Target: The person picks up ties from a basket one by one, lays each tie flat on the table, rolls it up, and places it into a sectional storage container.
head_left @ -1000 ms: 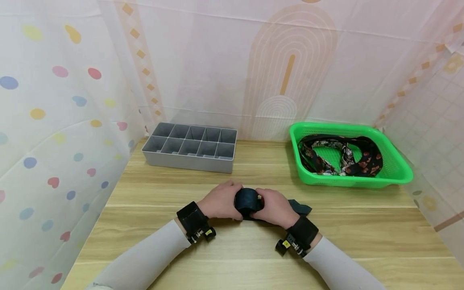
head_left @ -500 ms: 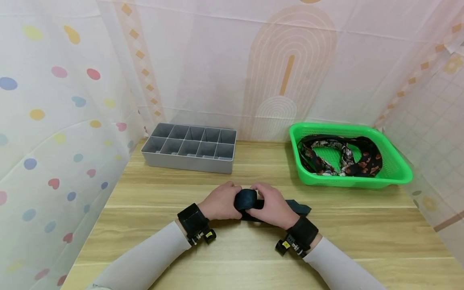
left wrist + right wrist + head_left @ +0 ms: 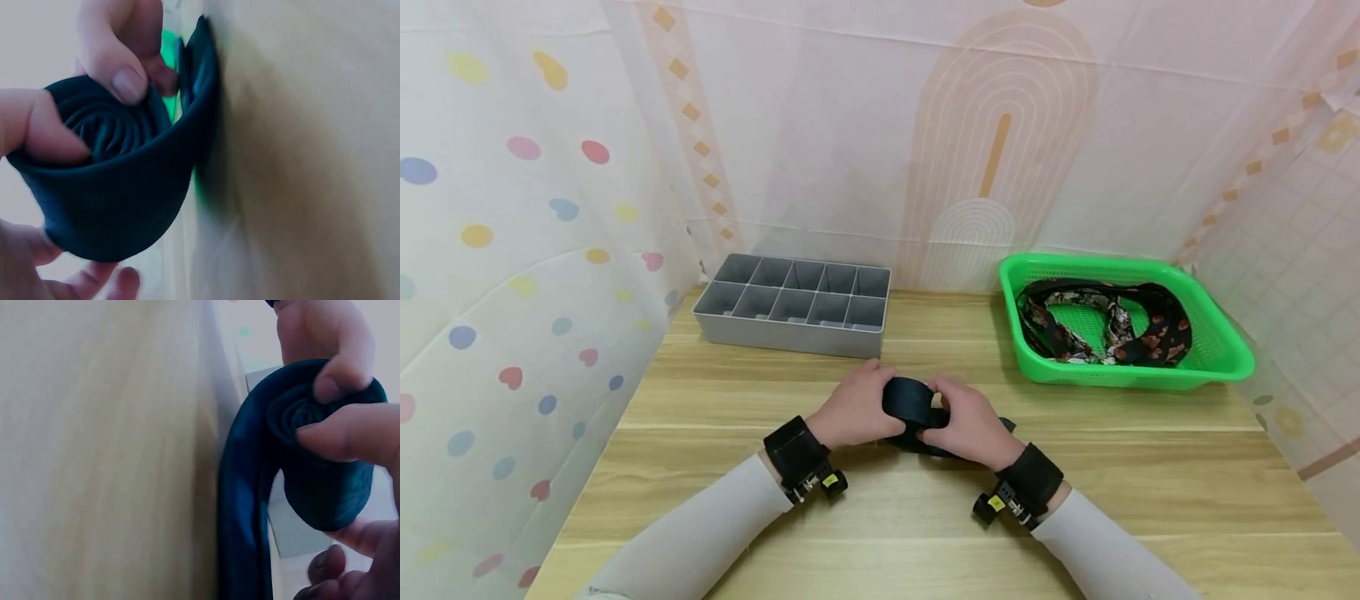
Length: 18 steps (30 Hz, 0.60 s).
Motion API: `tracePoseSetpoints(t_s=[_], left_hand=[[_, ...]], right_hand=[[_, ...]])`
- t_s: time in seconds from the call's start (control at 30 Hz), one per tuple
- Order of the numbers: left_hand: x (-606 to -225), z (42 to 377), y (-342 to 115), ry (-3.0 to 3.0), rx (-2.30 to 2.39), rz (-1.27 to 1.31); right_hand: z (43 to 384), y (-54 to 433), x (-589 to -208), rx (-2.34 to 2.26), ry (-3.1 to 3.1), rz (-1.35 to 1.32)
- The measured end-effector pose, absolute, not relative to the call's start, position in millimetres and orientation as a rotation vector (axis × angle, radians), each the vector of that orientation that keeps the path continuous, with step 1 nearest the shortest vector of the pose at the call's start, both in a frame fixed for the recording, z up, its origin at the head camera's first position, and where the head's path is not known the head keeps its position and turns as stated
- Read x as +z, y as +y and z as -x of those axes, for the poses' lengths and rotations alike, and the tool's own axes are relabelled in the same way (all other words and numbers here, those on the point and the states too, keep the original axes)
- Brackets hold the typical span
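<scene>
A dark teal necktie (image 3: 907, 400) is wound into a thick roll, held on edge between both hands. Its coil shows in the left wrist view, where the roll's outer wrap (image 3: 119, 200) curves off into a loose tail. My left hand (image 3: 857, 407) grips the roll from the left, thumb on the coiled side and fingers on the opposite side. From the right, my right hand (image 3: 972, 423) pinches the roll, its thumb near the coil's centre. The unrolled tail (image 3: 240, 525) runs along the tabletop under the right hand, which covers part of it in the head view.
A grey organizer box (image 3: 790, 333) with several compartments stands at the back left of the wooden table (image 3: 880, 533). At the back right is a green basket (image 3: 1221, 350) holding dark floral-patterned fabric bands (image 3: 1157, 333). Patterned curtains (image 3: 835, 125) enclose the table's back and sides.
Both hands have shifted slightly, and the roll has risen a little toward the back. The tail's far end has drawn left, with less of it showing beyond the right hand.
</scene>
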State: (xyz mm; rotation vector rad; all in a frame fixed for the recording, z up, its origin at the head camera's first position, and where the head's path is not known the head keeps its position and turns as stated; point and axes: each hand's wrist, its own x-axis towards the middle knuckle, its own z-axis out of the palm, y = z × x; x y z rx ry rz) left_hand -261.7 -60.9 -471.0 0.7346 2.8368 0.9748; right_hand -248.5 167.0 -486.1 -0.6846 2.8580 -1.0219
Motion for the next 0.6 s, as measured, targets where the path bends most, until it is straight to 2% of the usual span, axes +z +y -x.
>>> tracePoseSetpoints(t_s=[0.17,0.6], left_hand=[[-477,255,-54,2.852,0.999,-0.834],[-481,259,-57,2.754,0.902,-0.8]], right_hand=[[249,164,-495,-0.869,2.865,0.738],[248,164,-498,-0.788,2.906,0.755]])
